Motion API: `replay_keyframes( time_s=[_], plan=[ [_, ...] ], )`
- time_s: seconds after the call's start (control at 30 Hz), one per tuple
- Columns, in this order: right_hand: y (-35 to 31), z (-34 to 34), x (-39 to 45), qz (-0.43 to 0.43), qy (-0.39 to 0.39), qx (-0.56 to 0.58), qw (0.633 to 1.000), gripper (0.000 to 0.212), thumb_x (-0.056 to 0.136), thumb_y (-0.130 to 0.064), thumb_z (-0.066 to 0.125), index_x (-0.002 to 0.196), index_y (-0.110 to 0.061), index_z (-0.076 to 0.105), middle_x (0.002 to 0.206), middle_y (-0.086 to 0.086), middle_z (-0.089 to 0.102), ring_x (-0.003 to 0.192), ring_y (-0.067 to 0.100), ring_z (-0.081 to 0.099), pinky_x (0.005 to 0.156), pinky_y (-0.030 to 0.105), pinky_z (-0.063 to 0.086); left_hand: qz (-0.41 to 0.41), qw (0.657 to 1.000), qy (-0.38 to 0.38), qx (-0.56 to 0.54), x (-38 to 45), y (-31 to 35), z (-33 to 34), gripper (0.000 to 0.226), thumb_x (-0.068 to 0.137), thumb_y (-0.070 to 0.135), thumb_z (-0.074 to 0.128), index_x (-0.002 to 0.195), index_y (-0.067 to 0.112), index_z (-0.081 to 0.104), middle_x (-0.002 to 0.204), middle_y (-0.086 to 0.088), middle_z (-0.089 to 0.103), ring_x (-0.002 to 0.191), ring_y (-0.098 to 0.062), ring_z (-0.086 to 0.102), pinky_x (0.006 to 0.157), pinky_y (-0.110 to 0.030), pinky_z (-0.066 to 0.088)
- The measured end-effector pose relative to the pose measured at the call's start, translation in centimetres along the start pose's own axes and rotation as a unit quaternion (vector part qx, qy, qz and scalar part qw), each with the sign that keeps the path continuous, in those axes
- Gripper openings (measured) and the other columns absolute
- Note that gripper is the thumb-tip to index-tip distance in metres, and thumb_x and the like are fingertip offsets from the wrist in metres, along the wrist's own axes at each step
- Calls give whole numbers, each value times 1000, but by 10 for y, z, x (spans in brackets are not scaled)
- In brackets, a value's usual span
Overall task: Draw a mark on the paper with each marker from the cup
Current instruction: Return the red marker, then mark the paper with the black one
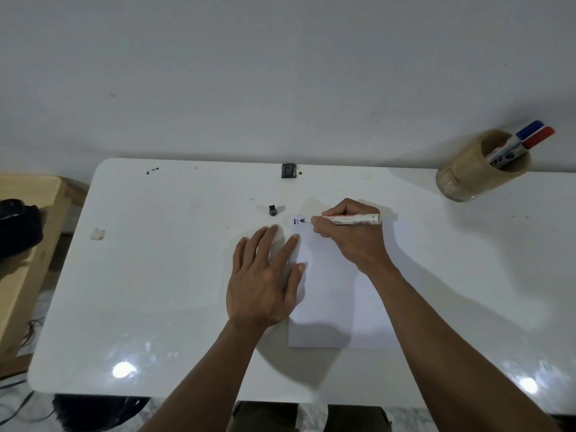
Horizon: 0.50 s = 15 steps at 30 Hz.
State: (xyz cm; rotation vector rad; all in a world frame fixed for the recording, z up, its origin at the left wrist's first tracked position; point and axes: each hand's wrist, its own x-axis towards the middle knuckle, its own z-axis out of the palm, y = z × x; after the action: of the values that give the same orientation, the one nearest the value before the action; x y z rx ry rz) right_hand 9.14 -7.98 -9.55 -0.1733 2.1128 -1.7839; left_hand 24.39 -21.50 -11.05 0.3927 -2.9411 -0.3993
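Observation:
A white sheet of paper [336, 294] lies on the white table [156, 275]. My right hand [352, 241] grips a white-bodied marker [355, 219] with its dark tip on the paper's top left corner, beside small blue, red and black marks [297, 222]. My left hand [265, 279] lies flat with fingers spread, its thumb and forefinger pressing the paper's left edge. A black marker cap [272, 210] stands on the table just left of the marks. The tan cup [477, 166] at the far right holds a blue-capped marker [526, 130] and a red-capped marker [537, 138].
A small black object [288, 170] sits at the table's far edge by the wall. A scrap of tape [98, 234] lies toward the left. A wooden stand [28, 238] with a dark item is beside the table's left end. Cables lie on the floor at bottom left.

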Motion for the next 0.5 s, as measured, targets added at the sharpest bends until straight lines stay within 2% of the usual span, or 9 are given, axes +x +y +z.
replay_keyframes(
  time_s=[0.27,0.5],
  plan=[
    [1,2,1,0,7,-25,1000,19,74,-11,87,72,-3,70,72,8,77,69,32,76,64,49,61,-4,1000,1,-2,0,0,1,49,96,50,48,140,29,54,150,-9,49,142,-28,40,114,-51,31],
    [5,0,4,-1,-5,-51,999,21,67,-21,88,69,-8,71,71,12,76,69,38,75,61,58,59,-8,1000,1,-2,0,0,1,49,96,51,47,140,31,53,150,-8,49,142,-27,39,115,-50,30]
  ],
)
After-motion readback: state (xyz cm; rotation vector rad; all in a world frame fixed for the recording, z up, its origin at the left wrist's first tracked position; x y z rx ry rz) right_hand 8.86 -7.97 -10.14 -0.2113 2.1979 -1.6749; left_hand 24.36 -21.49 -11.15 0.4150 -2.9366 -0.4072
